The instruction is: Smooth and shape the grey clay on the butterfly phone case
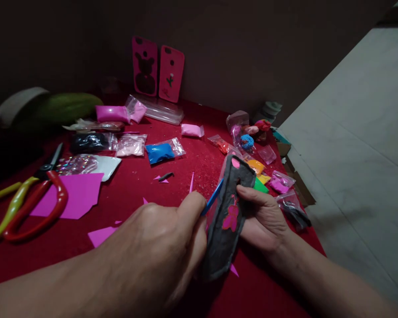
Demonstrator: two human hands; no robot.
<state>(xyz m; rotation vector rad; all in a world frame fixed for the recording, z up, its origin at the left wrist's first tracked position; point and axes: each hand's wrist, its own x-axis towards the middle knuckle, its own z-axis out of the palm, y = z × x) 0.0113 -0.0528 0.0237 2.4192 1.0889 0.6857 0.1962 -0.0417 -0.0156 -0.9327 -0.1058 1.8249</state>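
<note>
Both of my hands are over the red-covered table. My left hand (167, 247) is closed round a thin blue modelling tool (214, 197), whose end meets the left edge of a phone case. That phone case (219, 247) is coated in dark grey clay, with a pink figure (231, 216) on it and an opening near its top. It is tilted up on its side, gripped along its right side by my right hand (263, 216), with the thumb on the clay face. The case hides the rest of the right fingers. A thin pink stick (191, 182) lies behind my left hand.
Red and yellow-handled scissors (58, 194) lie at left on pink paper (86, 190). Clay packets, including a blue packet (161, 152) and a black packet (91, 142), spread behind. Two pink phone cases (145, 66) lean on the wall. More clay bags (281, 180) line the right edge.
</note>
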